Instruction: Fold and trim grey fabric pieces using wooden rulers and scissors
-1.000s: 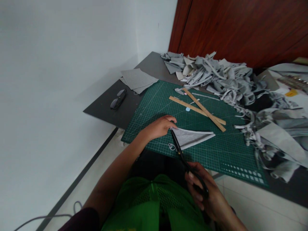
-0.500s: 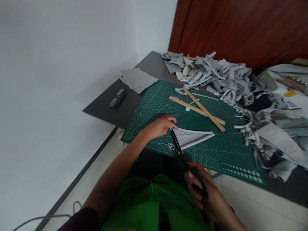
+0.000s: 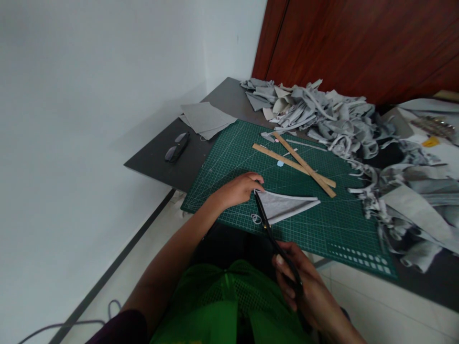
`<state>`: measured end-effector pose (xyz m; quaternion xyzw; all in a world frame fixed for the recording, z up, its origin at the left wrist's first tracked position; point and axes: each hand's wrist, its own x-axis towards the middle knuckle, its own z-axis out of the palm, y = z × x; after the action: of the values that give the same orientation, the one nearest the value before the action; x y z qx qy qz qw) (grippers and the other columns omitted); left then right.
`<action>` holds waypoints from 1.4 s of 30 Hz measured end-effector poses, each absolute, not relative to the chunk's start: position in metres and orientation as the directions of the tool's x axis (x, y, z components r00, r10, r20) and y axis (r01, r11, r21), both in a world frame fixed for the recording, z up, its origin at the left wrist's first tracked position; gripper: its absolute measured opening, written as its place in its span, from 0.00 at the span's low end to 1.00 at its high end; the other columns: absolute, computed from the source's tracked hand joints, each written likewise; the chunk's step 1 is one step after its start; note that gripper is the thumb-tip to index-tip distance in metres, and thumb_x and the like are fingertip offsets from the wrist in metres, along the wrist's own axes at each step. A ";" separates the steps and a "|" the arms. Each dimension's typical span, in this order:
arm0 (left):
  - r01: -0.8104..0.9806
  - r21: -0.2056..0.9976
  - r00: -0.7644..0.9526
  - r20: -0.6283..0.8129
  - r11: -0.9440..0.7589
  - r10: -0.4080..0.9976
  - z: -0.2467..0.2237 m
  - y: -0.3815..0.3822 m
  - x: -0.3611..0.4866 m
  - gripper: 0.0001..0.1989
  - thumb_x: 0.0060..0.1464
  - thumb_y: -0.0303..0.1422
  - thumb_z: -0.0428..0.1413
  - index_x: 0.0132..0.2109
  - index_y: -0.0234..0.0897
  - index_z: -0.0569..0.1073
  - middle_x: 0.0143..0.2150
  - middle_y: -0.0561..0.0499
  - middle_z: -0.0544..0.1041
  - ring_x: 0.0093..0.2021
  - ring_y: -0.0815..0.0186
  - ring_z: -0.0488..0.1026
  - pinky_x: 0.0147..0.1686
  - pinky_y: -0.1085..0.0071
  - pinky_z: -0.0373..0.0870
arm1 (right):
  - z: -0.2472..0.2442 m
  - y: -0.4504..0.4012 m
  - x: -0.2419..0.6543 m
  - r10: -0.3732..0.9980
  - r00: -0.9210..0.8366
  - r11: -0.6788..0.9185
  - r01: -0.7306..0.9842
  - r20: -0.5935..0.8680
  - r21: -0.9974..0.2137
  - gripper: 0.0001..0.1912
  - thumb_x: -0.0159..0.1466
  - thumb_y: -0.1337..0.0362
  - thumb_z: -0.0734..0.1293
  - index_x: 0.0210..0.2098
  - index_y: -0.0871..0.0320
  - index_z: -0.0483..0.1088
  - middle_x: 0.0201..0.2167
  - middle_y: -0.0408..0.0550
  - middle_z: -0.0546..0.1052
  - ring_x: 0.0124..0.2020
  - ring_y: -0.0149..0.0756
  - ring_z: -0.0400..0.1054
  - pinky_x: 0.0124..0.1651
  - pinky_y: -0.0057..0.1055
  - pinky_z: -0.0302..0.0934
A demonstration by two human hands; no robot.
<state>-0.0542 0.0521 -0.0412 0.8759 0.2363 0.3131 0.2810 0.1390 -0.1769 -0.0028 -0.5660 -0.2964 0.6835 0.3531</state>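
The scissors (image 3: 271, 239) are showing dark, slightly shiny metal. The fabric piece (image 3: 283, 206) is looking like soft, matt grey cloth with paler, smooth edging. The cutting mat (image 3: 229, 160) is showing smooth, matt green plastic with printed lines, and the two rulers (image 3: 272, 153) (image 3: 324, 186) are looking like plain, flat wood. The scraps (image 3: 304, 107) are appearing as crumpled matt cloth. The desk (image 3: 150, 162) is looking smooth and dull, while the door (image 3: 358, 43) is showing reddish grained wood with a faint sheen.
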 end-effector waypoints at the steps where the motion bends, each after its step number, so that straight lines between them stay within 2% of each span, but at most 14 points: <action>1: 0.234 0.641 0.693 0.417 -0.731 0.588 -0.041 0.052 -0.054 0.28 0.51 0.08 0.49 0.47 0.37 0.83 0.54 0.45 0.78 0.59 0.63 0.74 0.59 0.63 0.71 | -0.003 -0.177 0.139 0.820 -0.115 -0.572 -0.147 -0.560 -0.807 0.30 0.62 0.43 0.74 0.52 0.52 0.61 0.17 0.28 0.60 0.15 0.24 0.47 0.13 0.18 0.49; 15: 0.237 0.650 0.692 0.409 -0.723 0.595 -0.041 0.052 -0.054 0.28 0.50 0.08 0.50 0.47 0.38 0.83 0.54 0.46 0.78 0.58 0.63 0.75 0.58 0.64 0.72 | 0.000 -0.175 0.139 0.821 -0.096 -0.571 -0.139 -0.563 -0.809 0.32 0.60 0.42 0.76 0.52 0.51 0.61 0.20 0.28 0.60 0.15 0.22 0.48 0.13 0.18 0.48; 21: 0.243 0.649 0.683 0.414 -0.721 0.603 -0.042 0.052 -0.055 0.29 0.49 0.08 0.49 0.47 0.38 0.83 0.56 0.45 0.78 0.59 0.63 0.74 0.60 0.64 0.71 | -0.001 -0.177 0.139 0.815 -0.096 -0.580 -0.154 -0.572 -0.800 0.30 0.61 0.43 0.76 0.51 0.51 0.63 0.18 0.28 0.60 0.15 0.22 0.47 0.13 0.18 0.48; 27: 0.239 0.648 0.692 0.409 -0.723 0.595 -0.042 0.052 -0.055 0.29 0.49 0.08 0.49 0.47 0.39 0.83 0.55 0.46 0.78 0.59 0.64 0.74 0.61 0.63 0.70 | -0.001 -0.174 0.138 0.812 -0.044 -0.575 -0.222 -0.581 -0.787 0.29 0.56 0.43 0.77 0.47 0.52 0.66 0.25 0.33 0.67 0.14 0.20 0.49 0.11 0.18 0.46; 34: 0.243 0.635 0.709 0.399 -0.733 0.581 -0.040 0.052 -0.056 0.28 0.50 0.09 0.50 0.48 0.37 0.83 0.56 0.44 0.78 0.59 0.62 0.74 0.59 0.64 0.71 | 0.001 -0.171 0.135 0.815 -0.049 -0.571 -0.236 -0.578 -0.786 0.29 0.55 0.42 0.77 0.45 0.52 0.67 0.26 0.33 0.67 0.14 0.20 0.49 0.11 0.17 0.47; 42: 0.294 0.610 0.733 0.349 -0.736 0.583 -0.034 0.049 -0.058 0.22 0.57 0.14 0.54 0.51 0.37 0.83 0.58 0.42 0.77 0.62 0.60 0.73 0.61 0.62 0.71 | 0.001 -0.167 0.132 0.817 -0.044 -0.568 -0.238 -0.575 -0.788 0.28 0.56 0.44 0.78 0.46 0.51 0.67 0.27 0.33 0.67 0.15 0.20 0.51 0.11 0.18 0.47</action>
<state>-0.0579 0.0487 -0.0343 0.8916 0.2458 0.2699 0.2680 0.1325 -0.1673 0.0012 -0.5710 -0.2533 0.6766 0.3899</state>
